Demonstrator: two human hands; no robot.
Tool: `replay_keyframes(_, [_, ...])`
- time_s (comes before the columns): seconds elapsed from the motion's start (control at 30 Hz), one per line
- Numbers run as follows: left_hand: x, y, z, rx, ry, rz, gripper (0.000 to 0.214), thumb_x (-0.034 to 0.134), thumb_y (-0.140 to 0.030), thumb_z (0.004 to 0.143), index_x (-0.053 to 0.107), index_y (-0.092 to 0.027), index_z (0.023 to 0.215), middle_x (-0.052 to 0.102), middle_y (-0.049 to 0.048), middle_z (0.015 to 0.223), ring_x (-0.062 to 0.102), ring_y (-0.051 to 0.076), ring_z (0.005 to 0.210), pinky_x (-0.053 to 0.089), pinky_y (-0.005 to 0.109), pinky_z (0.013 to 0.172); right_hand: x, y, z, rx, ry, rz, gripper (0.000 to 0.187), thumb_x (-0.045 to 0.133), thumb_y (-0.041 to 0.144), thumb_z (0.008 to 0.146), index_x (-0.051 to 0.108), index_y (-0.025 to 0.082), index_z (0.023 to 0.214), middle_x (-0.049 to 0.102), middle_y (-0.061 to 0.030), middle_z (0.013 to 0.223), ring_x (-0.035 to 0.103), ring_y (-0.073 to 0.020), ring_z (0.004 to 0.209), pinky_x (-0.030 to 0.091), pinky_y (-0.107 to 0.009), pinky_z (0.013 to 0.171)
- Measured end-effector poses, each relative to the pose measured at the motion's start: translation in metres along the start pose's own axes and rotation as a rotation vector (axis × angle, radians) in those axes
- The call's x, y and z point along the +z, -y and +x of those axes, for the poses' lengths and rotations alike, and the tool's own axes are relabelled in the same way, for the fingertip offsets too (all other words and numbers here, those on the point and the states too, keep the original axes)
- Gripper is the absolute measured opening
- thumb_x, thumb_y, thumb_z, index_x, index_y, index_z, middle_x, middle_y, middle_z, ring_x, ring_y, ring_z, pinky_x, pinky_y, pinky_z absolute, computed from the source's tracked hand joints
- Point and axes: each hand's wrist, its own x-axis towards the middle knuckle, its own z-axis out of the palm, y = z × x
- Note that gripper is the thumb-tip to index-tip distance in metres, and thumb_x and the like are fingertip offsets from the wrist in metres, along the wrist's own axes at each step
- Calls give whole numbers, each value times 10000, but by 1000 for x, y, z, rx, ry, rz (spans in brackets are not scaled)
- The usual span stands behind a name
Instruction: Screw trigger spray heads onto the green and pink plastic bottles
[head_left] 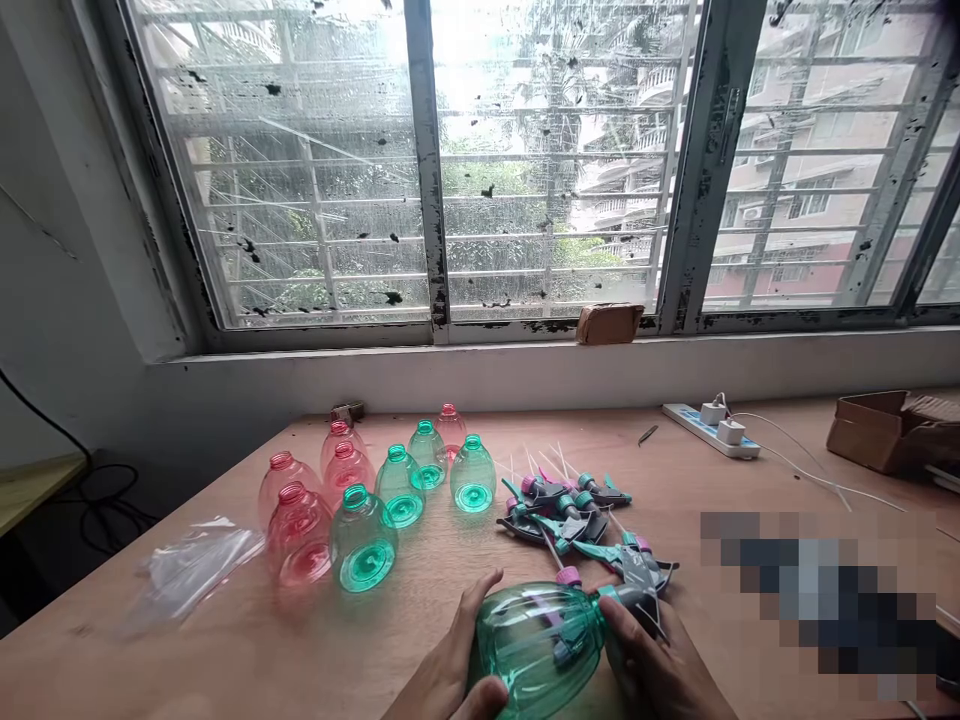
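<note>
A: ok so where's the green bottle (536, 650) and which way's it facing?
B: low in the view, just right of the middle, held over the near side of the table (247, 660). It's tipped on its side, neck aimed right and a bit away from the person, base toward lower left. So the long axis runs mostly sideways, on a slant.
A: and the fingers?
B: left hand (454, 660) is wrapped round the body near the base, thumb on the near side. Right hand (652, 650) is gripping the grey spray head (637, 602) at the neck. Can't really tell if it's threaded on, fingers cover that bit.
A: other stuff?
B: spray head pile (566, 515) just beyond, green and pink bottles (300, 535) standing off left.
</note>
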Motion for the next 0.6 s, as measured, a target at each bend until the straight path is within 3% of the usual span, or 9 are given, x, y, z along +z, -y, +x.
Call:
replay_keyframes(0.07, [-1,0,0,-20,-4,11,844,439,-739,941,107,-339,1606,251,78,1688,392,377,1477,349,472,1197,0,-1,1,-3,-19,-11,582,781,730,693,512,214,676,440,78,439,350,-90,406,248,-213,425])
replay_keyframes(0.17, [5,17,3,-39,3,64,1093,708,-694,807,81,-309,1614,222,112,1699,318,404,1511,303,478,1229,0,-1,1,11,-33,-6,575,780,734,687,551,208,725,448,80,430,364,-94,386,244,-210,407])
replay_keyframes(0.23, [9,31,6,-54,11,99,1197,775,-679,748,55,-284,1619,197,150,1704,286,418,1523,280,496,1238,1,-1,1,12,-30,4,575,788,729,684,571,200,754,437,88,437,354,-89,390,248,-206,406])
replay_keyframes(0.37, [12,39,5,-62,3,79,1101,685,-722,810,81,-283,1620,211,157,1702,293,387,1528,263,504,1243,1,0,0,5,-36,7,588,791,738,674,536,208,693,435,83,425,350,-87,390,261,-209,405])
replay_keyframes(0.6, [-1,-1,-3,-38,-3,-18,845,400,-728,960,73,-312,1619,230,97,1704,294,330,1537,253,481,1247,-1,0,1,-11,-46,26,563,837,715,622,566,226,681,438,80,458,356,-103,387,289,-242,374])
